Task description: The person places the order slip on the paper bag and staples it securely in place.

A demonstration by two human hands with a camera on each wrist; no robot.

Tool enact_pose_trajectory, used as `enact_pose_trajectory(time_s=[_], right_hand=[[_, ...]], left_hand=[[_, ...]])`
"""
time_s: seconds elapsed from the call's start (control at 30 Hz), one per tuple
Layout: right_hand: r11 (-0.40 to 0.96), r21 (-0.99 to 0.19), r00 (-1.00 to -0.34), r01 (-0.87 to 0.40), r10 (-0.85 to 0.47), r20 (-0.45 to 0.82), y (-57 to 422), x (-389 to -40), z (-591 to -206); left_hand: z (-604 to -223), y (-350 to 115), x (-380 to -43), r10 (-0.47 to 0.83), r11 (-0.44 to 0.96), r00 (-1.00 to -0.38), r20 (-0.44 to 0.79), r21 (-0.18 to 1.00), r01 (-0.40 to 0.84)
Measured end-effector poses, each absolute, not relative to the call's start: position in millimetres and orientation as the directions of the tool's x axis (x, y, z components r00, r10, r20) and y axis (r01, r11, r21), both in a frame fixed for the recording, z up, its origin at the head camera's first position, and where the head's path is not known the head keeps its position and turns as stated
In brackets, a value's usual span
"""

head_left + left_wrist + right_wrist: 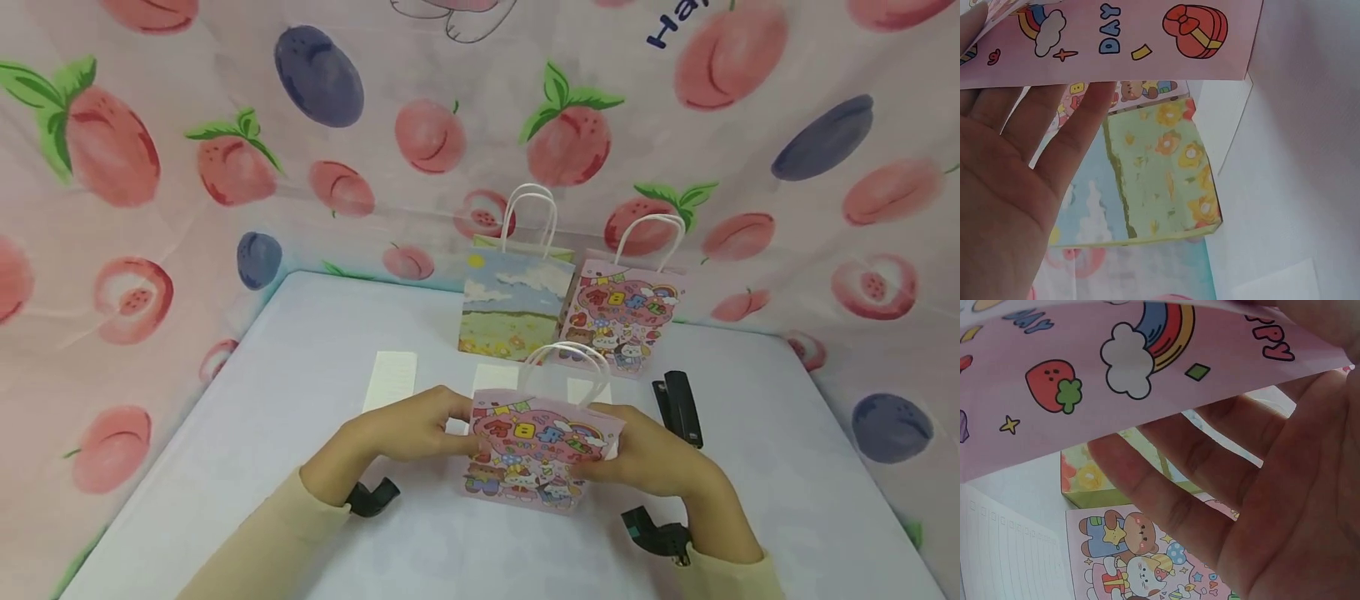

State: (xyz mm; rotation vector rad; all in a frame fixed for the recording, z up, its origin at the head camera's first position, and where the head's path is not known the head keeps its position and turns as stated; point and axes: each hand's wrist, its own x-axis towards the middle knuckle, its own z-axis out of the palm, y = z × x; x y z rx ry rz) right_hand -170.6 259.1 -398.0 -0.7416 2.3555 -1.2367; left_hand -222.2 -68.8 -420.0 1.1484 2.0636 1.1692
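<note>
A pink cartoon-print paper gift bag (525,450) with white twisted handles is held upright between both hands over the table. My left hand (412,425) grips its left side, thumb on the front and fingers behind. On the opposite side my right hand (637,450) grips it the same way, thumb across the front. The left wrist view shows the bag's pink side panel (1129,37) above the fingers. In the right wrist view, the other side panel (1135,369) shows a rainbow and a strawberry, with fingers behind it.
Behind stand a landscape-print paper bag (513,304) and another pink cartoon bag (622,312). White paper sheets (392,379) lie on the table, some partly hidden by the held bag. A black stapler (678,408) lies to the right. A fruit-print cloth (427,137) hangs at the back.
</note>
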Motion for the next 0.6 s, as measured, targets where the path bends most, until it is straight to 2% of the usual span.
enact_pose_trajectory(time_s=[0.47, 0.6], right_hand=[[0.489, -0.8, -0.762, -0.347, -0.644, -0.063, 257, -166, -399], [0.475, -0.795, -0.751, -0.376, -0.659, -0.038, 255, -170, -400]], left_hand=[[-418, -77, -227, 0.85, 0.319, -0.526, -0.036, 0.83, 0.458], [-416, -103, -241, 0.808, 0.366, -0.587, -0.048, 0.822, 0.437]])
